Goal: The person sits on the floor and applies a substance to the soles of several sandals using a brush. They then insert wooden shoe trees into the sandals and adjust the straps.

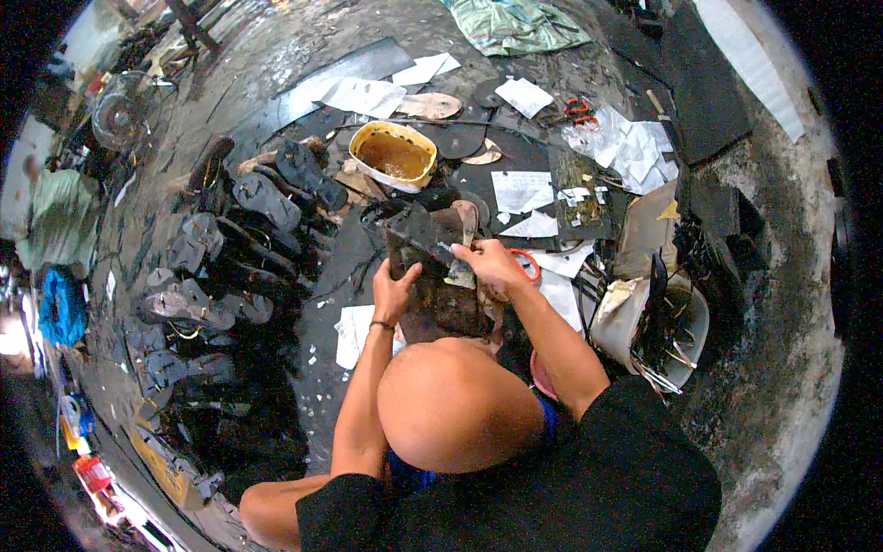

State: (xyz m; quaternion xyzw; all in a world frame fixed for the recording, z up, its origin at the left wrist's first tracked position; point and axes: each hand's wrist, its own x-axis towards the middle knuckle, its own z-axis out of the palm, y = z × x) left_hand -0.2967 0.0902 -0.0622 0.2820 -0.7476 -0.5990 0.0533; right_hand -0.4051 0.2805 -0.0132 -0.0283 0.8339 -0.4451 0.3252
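In front of my knee, my left hand (395, 290) grips the lower left edge of a dark, flat piece of material (416, 228), thumb on top. The piece is held tilted over a worn brown block (448, 305). My right hand (494, 264) is closed, thumb and index finger pinched at the right side of the dark piece. Whatever lies in that pinch is too small to make out. A beige, sole-shaped piece (465, 219) stands just beyond the right fingers. Beside the right hand is a red ring-shaped thing (527, 264), partly hidden.
A yellow-rimmed tub (394, 178) of brown liquid stands beyond my hands. Several dark shoe-shaped forms (267, 198) crowd the left. White papers (522, 191) and orange-handled scissors (579, 112) lie ahead right. A pale bucket (614, 322) with strips stands right.
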